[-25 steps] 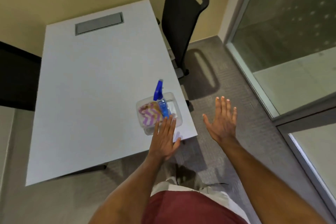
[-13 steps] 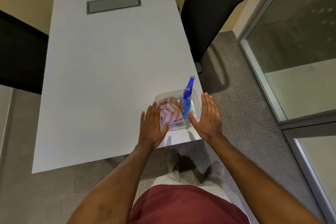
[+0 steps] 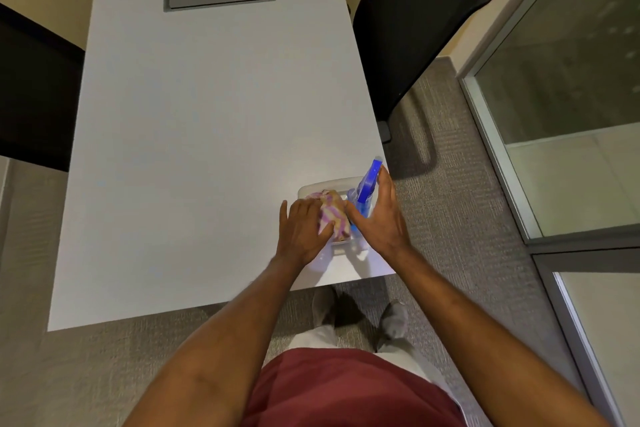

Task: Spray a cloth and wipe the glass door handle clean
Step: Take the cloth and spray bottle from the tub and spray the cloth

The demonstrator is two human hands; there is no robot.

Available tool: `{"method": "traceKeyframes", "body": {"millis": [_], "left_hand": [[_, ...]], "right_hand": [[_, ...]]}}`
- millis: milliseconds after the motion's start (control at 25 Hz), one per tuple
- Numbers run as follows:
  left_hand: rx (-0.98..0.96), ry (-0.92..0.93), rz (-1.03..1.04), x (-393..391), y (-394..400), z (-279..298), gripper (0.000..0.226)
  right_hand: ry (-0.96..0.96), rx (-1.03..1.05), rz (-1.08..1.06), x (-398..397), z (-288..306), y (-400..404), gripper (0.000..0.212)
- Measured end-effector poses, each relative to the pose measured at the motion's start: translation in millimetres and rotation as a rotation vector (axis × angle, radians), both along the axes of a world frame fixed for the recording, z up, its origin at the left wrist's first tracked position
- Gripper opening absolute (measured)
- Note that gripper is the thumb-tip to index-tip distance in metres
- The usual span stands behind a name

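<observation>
Both hands have closed in since half a second ago: the left hand point(image 3: 304, 232) now grips the striped cloth point(image 3: 332, 217) in the clear tub point(image 3: 329, 184) near the tabletop point(image 3: 207, 149) corner, while the right hand point(image 3: 381, 218), open, cups the blue spray bottle point(image 3: 367, 184); a careless lift could tip the tub off the edge; no door handle is in view

Both arms stretched out forward, bare forearms

Left hand point(image 3: 303, 230) palm-down with fingers curled in a loose grip, right hand point(image 3: 381, 217) flat and open, fingers straight, thumb spread out toward the left one.
</observation>
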State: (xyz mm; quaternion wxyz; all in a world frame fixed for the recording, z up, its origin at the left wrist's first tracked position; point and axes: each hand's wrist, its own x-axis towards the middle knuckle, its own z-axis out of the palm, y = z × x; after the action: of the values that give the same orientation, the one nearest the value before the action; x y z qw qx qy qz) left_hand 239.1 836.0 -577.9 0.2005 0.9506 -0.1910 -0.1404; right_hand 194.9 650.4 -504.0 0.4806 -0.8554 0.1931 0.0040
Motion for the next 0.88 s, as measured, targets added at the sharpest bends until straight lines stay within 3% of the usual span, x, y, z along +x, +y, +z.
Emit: {"method": "traceKeyframes", "body": {"millis": [240, 480, 880], "left_hand": [[0.055, -0.032, -0.334, 26, -20, 4, 0.057], [0.33, 0.025, -0.56, 48, -31, -7, 0.086], [0.552, -0.243, -0.936, 55, -36, -5, 0.04]], "right_hand": [[-0.091, 0.166, -0.11, 19, -3, 2, 0.069], [-0.087, 0.125, -0.116, 25, -5, -4, 0.048], [-0.254, 0.322, -0.179, 18, 18, -18, 0.026]]}}
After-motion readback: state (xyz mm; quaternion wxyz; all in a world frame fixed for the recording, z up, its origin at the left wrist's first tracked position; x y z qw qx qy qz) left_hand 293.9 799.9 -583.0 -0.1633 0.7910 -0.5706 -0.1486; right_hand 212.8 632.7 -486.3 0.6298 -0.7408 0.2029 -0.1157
